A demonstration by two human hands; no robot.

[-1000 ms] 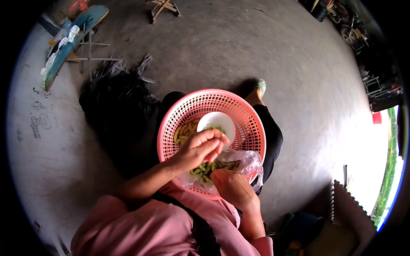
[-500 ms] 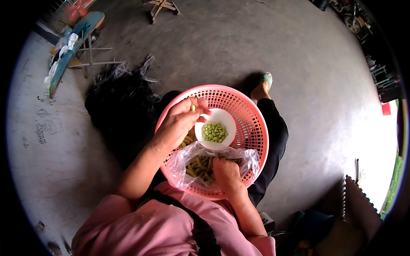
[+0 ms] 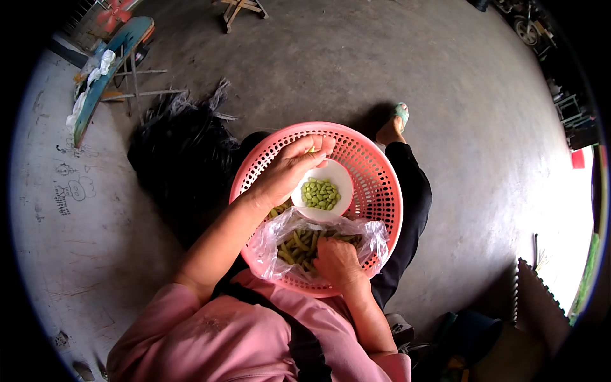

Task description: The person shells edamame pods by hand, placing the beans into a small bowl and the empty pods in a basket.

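Observation:
A pink perforated plastic basket [image 3: 375, 172] rests on my lap. Inside it stands a white bowl [image 3: 342, 183] holding shelled green beans [image 3: 321, 193]. My left hand [image 3: 287, 170] is raised over the bowl's left rim, its fingers curled around a small green bean [image 3: 312, 149]. Below the bowl, a clear plastic bag [image 3: 375, 234] lies open with yellow-green bean pods [image 3: 294, 247] in it. My right hand [image 3: 338, 260] reaches into the bag, fingers closed down among the pods; what they grip is hidden. More pods [image 3: 280, 209] lie in the basket beside the bowl.
Black fringed material [image 3: 181, 153] lies on the concrete floor to the left. A tilted blue-green board [image 3: 105, 83] on legs leans near the left wall. A wooden folding stand [image 3: 238, 11] is ahead. My sandalled foot [image 3: 396, 124] extends beyond the basket.
My left hand has moved slightly right and up over the bowl, fingers bending forward with the bean. My right hand stays in the bag with hardly any shift.

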